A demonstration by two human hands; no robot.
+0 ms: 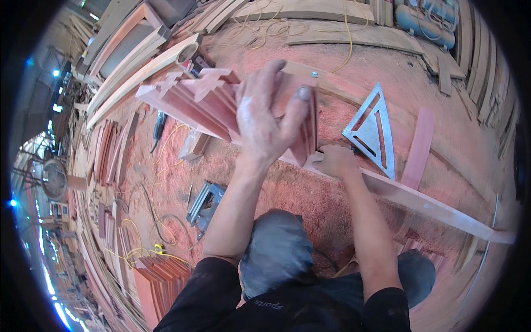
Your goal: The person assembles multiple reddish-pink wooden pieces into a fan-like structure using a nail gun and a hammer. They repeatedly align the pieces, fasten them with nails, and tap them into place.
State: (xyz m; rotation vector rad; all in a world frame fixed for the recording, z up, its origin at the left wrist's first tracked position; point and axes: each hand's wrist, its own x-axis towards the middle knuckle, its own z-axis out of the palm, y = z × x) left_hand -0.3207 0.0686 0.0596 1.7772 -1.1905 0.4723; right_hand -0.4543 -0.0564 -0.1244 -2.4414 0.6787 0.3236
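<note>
My left hand (pixel 265 113) is closed around a reddish-brown wooden slat (pixel 303 138), thumb on one side and fingers on the other. The slat stands tilted at the end of a row of similar grooved pieces (pixel 213 102). They sit along a long, narrow wooden board (pixel 431 205) that crosses in front of me. Lower and to the right, my right hand (pixel 337 160) grips this board beside the slat's lower end, its fingertips partly hidden. A silver triangular set square (pixel 381 135) lies just beyond the board, right of my right hand.
A blue-grey nail gun (pixel 206 205) lies left of my knee. Stacked reddish slats (pixel 160 282) stand at the lower left. A flat pink board (pixel 418 146) lies right of the set square. Yellow hose (pixel 348 39) runs toward a blue air compressor (pixel 426 25). Timber lines the edges.
</note>
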